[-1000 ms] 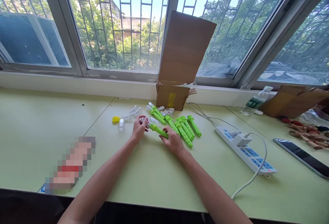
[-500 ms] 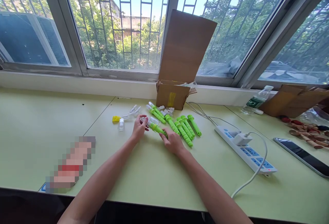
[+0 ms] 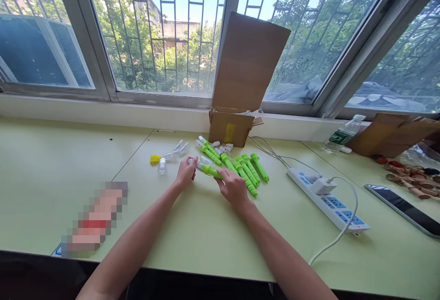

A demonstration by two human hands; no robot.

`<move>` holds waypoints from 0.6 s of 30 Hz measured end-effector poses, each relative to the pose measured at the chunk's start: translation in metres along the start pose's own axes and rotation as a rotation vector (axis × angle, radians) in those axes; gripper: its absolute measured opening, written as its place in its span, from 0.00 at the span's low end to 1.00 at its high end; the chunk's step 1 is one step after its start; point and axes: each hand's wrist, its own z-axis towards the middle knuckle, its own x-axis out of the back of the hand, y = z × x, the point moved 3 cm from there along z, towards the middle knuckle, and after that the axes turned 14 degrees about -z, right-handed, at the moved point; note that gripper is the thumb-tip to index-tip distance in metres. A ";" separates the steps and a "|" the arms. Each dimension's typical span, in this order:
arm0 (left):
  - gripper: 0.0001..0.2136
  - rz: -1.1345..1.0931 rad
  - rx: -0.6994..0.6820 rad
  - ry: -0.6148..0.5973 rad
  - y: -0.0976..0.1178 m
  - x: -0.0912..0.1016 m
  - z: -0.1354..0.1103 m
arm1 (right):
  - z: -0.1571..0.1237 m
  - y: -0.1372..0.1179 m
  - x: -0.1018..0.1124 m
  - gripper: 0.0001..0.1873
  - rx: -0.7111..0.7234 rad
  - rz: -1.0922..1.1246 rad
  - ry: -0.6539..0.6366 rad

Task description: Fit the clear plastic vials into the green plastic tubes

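My two hands hold one green stick with a clear tip (image 3: 208,169) just above the pale green table (image 3: 213,231). My left hand (image 3: 186,175) pinches the clear end. My right hand (image 3: 233,186) is closed around the green handle end. Several more green sticks (image 3: 247,170) lie side by side right of my hands. Clear plastic pieces (image 3: 174,151) and a small yellow cap (image 3: 155,159) lie to the left of them.
A small open cardboard box (image 3: 229,126) stands by the window sill. A white power strip (image 3: 328,200) with a plugged charger and cable lies to the right. Further right are a water bottle (image 3: 343,136), a phone (image 3: 404,210) and another cardboard box (image 3: 392,135).
Both hands have shifted slightly away from me with the green stick; the right hand has slid up along the handle.
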 end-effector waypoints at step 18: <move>0.17 -0.002 -0.006 -0.118 -0.004 0.006 0.001 | 0.005 0.001 -0.001 0.19 -0.167 0.561 -0.371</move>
